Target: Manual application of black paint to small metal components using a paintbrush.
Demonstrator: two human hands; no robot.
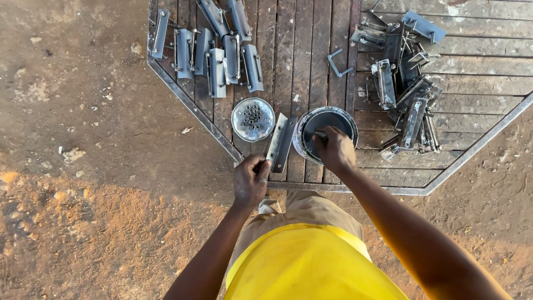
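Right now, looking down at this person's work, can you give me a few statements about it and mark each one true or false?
1. The left hand holds a metal bracket. True.
2. The right hand rests on the ground. False: it reaches into the dark can.
3. The small tin is empty. False: it holds small metal pieces.
4. A row of brackets lies to the left on the wooden table. True.
5. The pile on the right is of wooden blocks. False: it is metal parts.
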